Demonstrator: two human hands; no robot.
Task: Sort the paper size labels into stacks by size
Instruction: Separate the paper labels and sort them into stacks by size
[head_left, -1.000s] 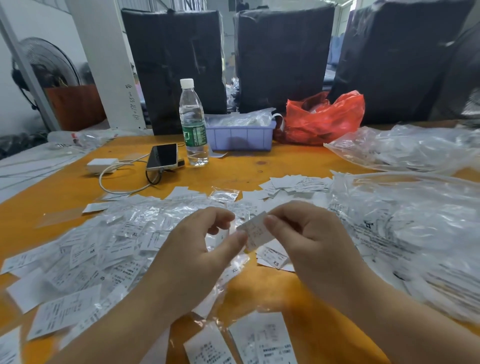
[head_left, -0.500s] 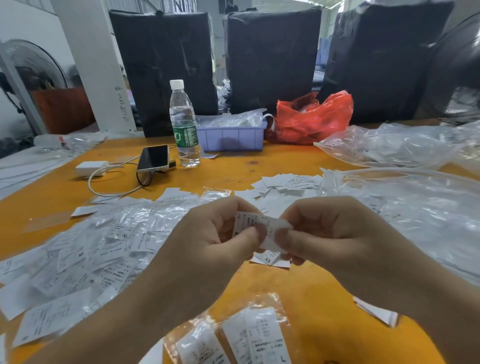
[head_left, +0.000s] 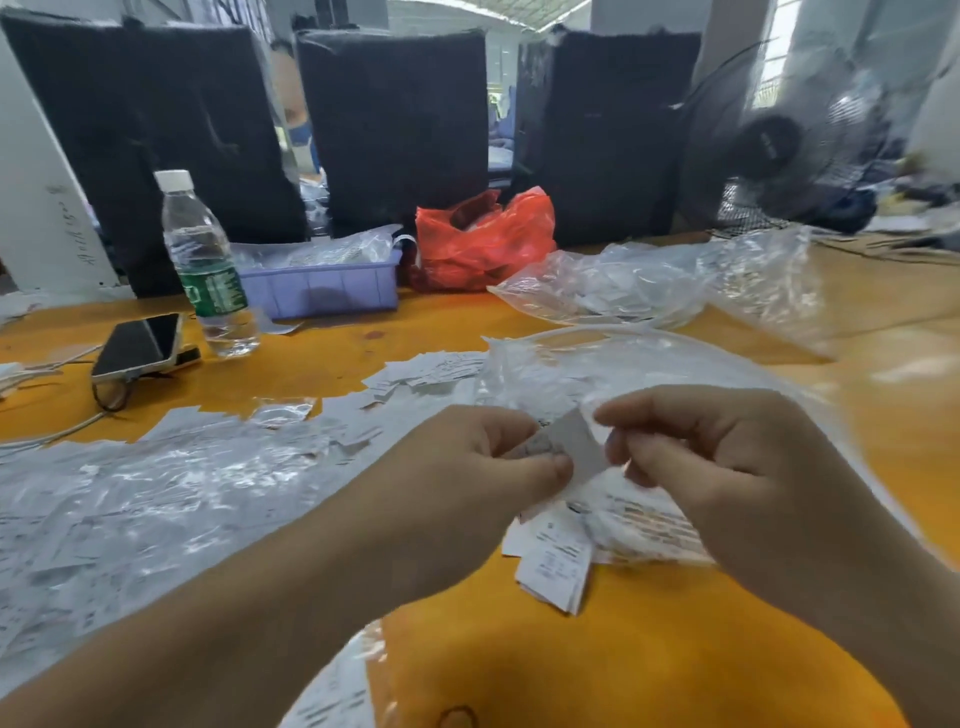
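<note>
- The left hand (head_left: 467, 483) and the right hand (head_left: 727, 467) meet above the orange table (head_left: 649, 665), both pinching one small paper label (head_left: 576, 452).
- The left thumb and curled fingers (head_left: 550, 467) are clamped on the label's left edge; the right fingers (head_left: 623, 415) are curled together onto its right edge. The picture is blurred, so the print on the label cannot be read.
- Just below the fingertips lies a small stack of labels (head_left: 556, 566), partly under a clear plastic bag (head_left: 597, 374) that spreads behind and to the right of the right hand.
- Left of the left hand, a wide heap of labels in clear sleeves (head_left: 156, 493) covers the table.
- Beyond the fingers, another loose pile of labels (head_left: 431, 371) sits near the bag's edge.
- Farther off stand a water bottle (head_left: 208, 270), a phone (head_left: 140, 345) beside it, a purple tray (head_left: 322, 286) and a red bag (head_left: 483, 244).
- A fan (head_left: 789, 140) stands at the far right.
</note>
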